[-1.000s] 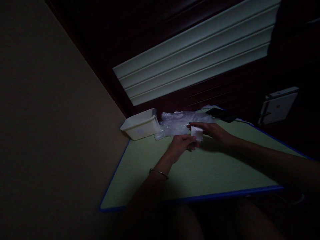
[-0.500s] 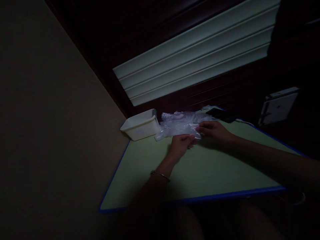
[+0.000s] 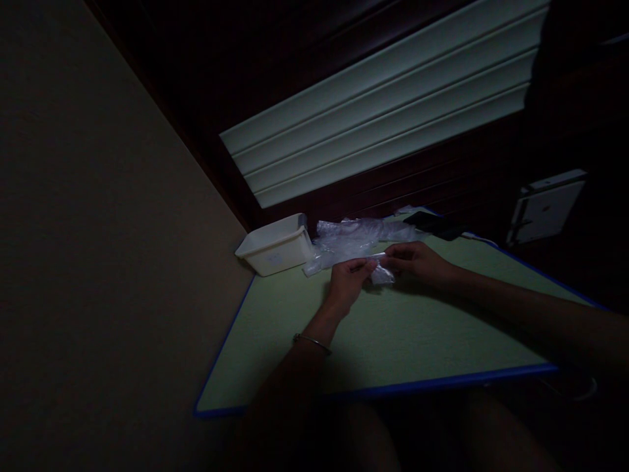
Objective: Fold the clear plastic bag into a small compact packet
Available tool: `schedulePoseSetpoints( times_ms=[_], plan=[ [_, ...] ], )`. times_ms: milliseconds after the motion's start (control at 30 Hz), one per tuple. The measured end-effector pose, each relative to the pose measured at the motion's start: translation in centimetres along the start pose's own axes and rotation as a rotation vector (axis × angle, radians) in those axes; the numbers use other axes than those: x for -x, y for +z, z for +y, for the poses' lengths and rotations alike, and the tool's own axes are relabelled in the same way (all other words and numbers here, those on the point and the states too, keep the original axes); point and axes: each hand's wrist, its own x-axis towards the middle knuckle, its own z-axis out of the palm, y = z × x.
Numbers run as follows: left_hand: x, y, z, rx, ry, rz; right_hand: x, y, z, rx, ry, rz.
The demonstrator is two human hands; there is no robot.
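The scene is dim. My left hand [image 3: 348,280] and my right hand [image 3: 417,260] meet over the green table [image 3: 393,334]. Both pinch a small clear plastic bag [image 3: 381,270] between their fingertips, one hand at each side of it. The little bag hangs just above the tabletop. Behind the hands lies a crumpled pile of clear plastic bags [image 3: 351,239]. A thin bracelet [image 3: 312,341] sits on my left wrist.
A white plastic bin [image 3: 276,245] stands at the table's far left corner beside a beige wall. A dark flat object [image 3: 435,225] lies at the far edge. A white device [image 3: 545,206] is off to the right. The table has a blue rim.
The small bag went from held up in my right hand to gripped by both hands at its top. My left hand has risen slightly toward it.
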Motion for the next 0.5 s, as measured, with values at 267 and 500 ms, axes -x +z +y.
schedulePoseSetpoints(
  times_ms=[267,500],
  plan=[
    [0.08,0.16,0.1,0.036,-0.024,0.017,-0.03,0.12,-0.21,0.005,0.016,0.058],
    [-0.04,0.02,0.04,0.064,-0.041,0.02,-0.14,-0.18,-0.04,0.052,-0.017,0.051]
  ],
)
